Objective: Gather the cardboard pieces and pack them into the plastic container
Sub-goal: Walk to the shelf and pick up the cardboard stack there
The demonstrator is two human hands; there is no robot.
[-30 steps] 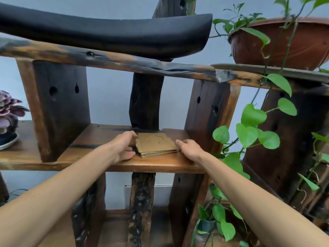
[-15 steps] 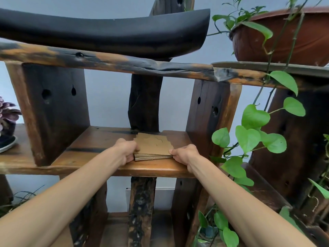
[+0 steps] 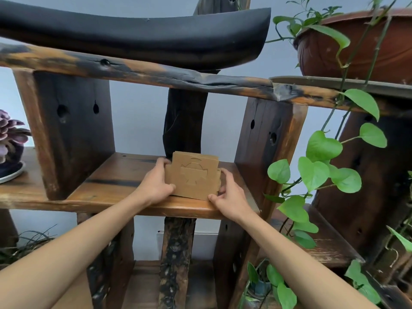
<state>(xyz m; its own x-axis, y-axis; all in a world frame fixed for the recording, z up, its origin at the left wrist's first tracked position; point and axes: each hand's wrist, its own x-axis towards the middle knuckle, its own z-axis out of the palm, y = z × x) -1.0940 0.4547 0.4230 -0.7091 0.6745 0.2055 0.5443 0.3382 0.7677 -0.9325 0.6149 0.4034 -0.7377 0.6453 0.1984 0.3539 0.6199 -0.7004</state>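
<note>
We stood the cardboard stack (image 3: 193, 178) upright on the shelf (image 3: 116, 181), left hand (image 3: 156, 185) and right hand (image 3: 229, 194) fingers clamping its sides to square the edges.

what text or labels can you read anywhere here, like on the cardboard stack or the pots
No readable text anywhere in this view.
cardboard stack: held between left hand and right hand; the front piece shows only cut outlines, a rounded shape over a cross-like shape, with no letters or numbers.
brown plant pot: plain, with no label visible.
wooden shelf: bare wood, with no markings.
</note>
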